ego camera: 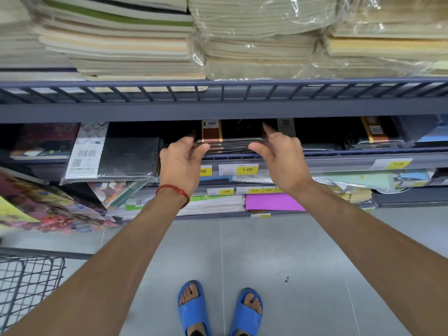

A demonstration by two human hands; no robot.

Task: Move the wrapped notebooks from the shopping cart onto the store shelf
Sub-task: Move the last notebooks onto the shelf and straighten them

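The shelf (pixel 315 163) carries the stack of wrapped notebooks (pixel 230 141) at its front edge, under the upper tier. The cart (pixel 26 282) stands lower left, its contents not visible. The left hand (pixel 180 161) and right hand (pixel 278 156) bracket the stack's ends, thumbs pressed to its front, fingers curled partly open; a firm grip cannot be confirmed.

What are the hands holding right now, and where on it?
Both hands hold the wrapped stack of black notebooks on the shelf: the left hand at its left end, the right hand at its right end.
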